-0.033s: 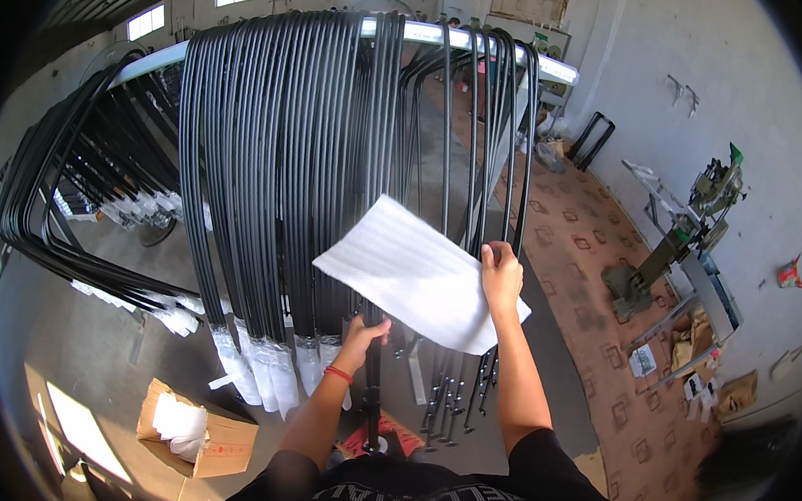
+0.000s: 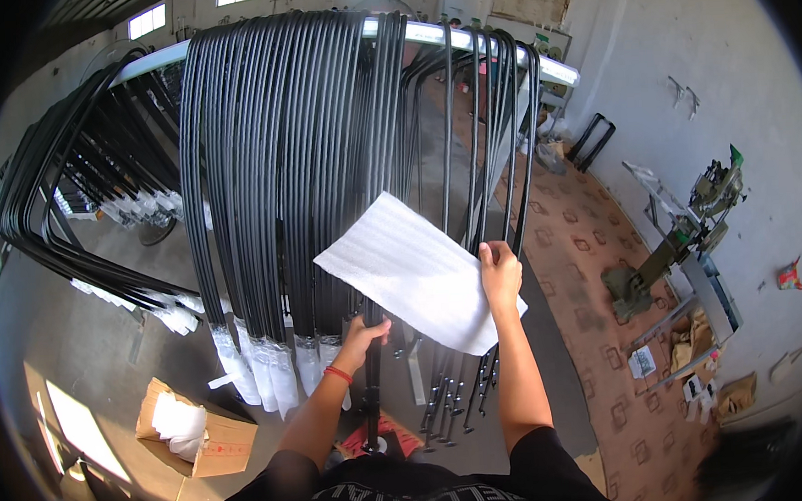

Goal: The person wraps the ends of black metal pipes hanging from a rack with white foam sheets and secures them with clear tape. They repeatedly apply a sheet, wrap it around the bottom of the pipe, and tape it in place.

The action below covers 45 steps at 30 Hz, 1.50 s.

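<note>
My right hand (image 2: 502,276) pinches the right edge of a white foam sheet (image 2: 412,273), thumb beneath and fingers on the near face. The sheet slants in front of the hanging rods, its far end free. Lower and to the left, my left hand (image 2: 361,340) is closed round the lower ends of some black rods (image 2: 372,381). Bent black rods (image 2: 272,166) hang in a dense row over a pale metal rail (image 2: 429,34). Left of my left hand, many rod ends are covered in white wrapping (image 2: 266,373); those to the right are bare, with small metal tips (image 2: 447,404).
An opened cardboard box (image 2: 220,445) with white sheets inside stands on the floor at lower left. Farther left is another bunch of wrapped rods (image 2: 60,225). On the right, a green machine (image 2: 650,267) stands on patterned red flooring (image 2: 559,278), with a metal shelf (image 2: 711,296) beside it.
</note>
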{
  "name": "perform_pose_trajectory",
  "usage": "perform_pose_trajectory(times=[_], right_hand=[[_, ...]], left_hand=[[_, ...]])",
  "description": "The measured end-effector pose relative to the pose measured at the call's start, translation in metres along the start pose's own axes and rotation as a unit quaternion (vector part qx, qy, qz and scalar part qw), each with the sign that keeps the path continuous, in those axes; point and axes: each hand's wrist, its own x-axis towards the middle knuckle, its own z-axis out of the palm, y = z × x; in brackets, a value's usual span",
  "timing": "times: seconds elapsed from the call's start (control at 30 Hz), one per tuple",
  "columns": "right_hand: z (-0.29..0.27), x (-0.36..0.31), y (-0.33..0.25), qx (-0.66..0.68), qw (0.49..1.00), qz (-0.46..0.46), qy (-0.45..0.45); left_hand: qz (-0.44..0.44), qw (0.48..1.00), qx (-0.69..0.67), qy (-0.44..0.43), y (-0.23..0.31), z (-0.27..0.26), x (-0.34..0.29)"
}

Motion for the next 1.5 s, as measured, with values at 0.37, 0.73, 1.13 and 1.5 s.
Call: perform_pose_trajectory(times=[0.37, 0.73, 1.13, 1.5], right_hand=[[0.025, 0.016, 0.001, -0.014, 0.999, -0.035, -0.026], [0.007, 0.026, -0.016, -0.016, 0.984, -0.16, 0.074], [0.015, 0.011, -0.02, 0.043, 0.995, -0.093, -0.007], [0.038, 0.064, 0.005, -0.038, 0.998, -0.022, -0.051]], left_hand=[[-0.014, 1.0, 0.003, 0.019, 0.004, -0.006, -0.001], [-0.015, 1.0, -0.005, 0.014, -0.005, -0.013, 0.003], [0.013, 0.999, -0.043, 0.013, -0.013, -0.015, 0.006], [-0.018, 0.999, -0.033, 0.012, -0.005, -0.006, 0.005]])
